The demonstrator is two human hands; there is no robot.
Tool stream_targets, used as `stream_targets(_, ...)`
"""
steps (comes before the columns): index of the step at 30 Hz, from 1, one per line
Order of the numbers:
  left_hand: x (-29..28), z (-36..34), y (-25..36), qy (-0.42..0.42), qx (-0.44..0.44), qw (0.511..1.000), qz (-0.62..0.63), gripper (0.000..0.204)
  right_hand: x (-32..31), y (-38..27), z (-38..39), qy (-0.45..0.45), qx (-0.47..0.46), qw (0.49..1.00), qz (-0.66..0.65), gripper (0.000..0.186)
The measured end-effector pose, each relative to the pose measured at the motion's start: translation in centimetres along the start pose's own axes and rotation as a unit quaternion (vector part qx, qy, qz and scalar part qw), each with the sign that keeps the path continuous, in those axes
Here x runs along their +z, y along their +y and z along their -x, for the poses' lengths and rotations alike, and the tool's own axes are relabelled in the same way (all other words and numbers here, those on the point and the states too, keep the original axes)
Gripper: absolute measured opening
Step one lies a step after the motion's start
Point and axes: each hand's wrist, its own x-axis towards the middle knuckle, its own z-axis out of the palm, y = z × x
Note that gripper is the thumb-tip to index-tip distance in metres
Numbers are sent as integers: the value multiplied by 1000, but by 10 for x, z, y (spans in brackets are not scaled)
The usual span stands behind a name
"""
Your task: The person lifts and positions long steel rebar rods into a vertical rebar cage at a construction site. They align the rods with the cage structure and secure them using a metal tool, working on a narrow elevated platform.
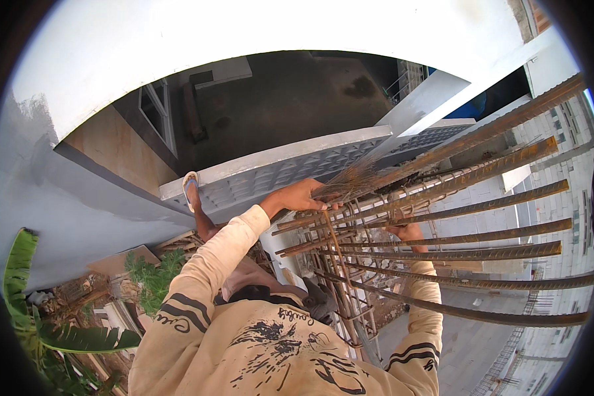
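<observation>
Ledge [277, 158] borders open space; left hand [297, 197] holds wires [348, 182].

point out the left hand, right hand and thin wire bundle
Left hand [297, 196], head view: back of the hand.
Right hand [410, 231], head view: its visible part.
Thin wire bundle [350, 180], head view: middle of the strands.

A building site (outdoors), with rusty rebar [508, 252] and block wall [567, 162].

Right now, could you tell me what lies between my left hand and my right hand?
In the head view, rusty ribbed bars lie between your left hand and your right hand, which is partly hidden behind them.
</observation>
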Motion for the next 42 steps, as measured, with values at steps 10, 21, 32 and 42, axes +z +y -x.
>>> stream_targets(10, -2, 3, 0, -6, -19, 1000, 22, 31, -42, -19, 116, 97, 62, 993, 0, 25)
stream_targets(21, 2, 2, -7, -17, -11, 998, 62, 27, 56, -156, 268, 492, 241, 769, -330, 25)
stream_targets(32, 2, 4, -3, -2, -3, 1000, -2, 26, 122, -136, 270, 311, 315, 894, -68, 27)
stream_targets(42, 6, 6, -18, 24, -15, 999, -40, 26, 129, -123, 250, 220, 342, 904, -128, 33)
